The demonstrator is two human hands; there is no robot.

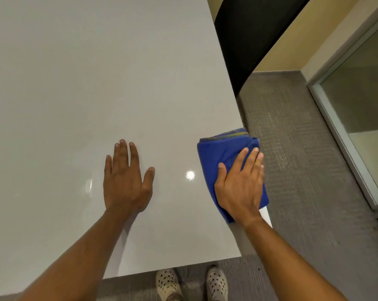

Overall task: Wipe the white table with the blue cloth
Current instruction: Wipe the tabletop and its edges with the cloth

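Observation:
The glossy white table [97,83] fills most of the head view. A folded blue cloth [218,153] lies at the table's right edge, near the front right corner, and slightly overhangs it. My right hand [240,185] presses flat on the cloth with fingers stretched forward, covering its near half. My left hand [125,179] rests palm down on the bare tabletop to the left of the cloth, fingers spread, holding nothing.
Grey carpet [303,170] lies to the right of and in front of the table. A dark panel [244,40] and a yellow wall stand at the back right, a glass door frame [340,131] at the far right. My feet [190,283] stand at the table's front edge.

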